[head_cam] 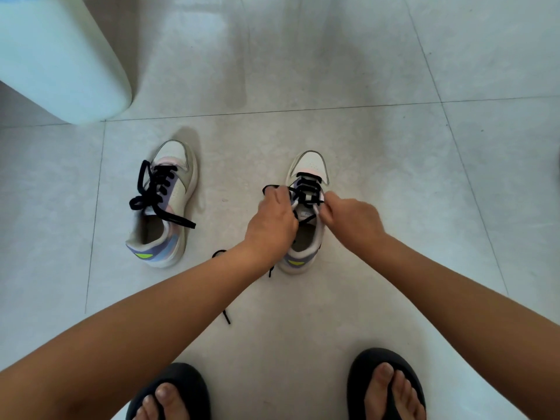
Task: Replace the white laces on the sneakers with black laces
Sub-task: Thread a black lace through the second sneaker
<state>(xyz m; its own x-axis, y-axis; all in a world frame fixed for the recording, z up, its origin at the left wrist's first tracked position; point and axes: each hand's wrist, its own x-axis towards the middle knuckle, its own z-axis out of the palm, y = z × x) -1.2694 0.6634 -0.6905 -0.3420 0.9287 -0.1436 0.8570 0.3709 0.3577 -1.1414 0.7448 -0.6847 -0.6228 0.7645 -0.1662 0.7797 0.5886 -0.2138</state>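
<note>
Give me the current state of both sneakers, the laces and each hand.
left sneaker: on the floor, black lace threaded, ends loose and untied
right sneaker: upright on the floor, partly laced in black
black lace: ends held, one tail trailing on the floor
left hand: gripping the lace
right hand: gripping the lace

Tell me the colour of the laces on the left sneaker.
Black laces on the left sneaker, clearest in the head view.
</note>
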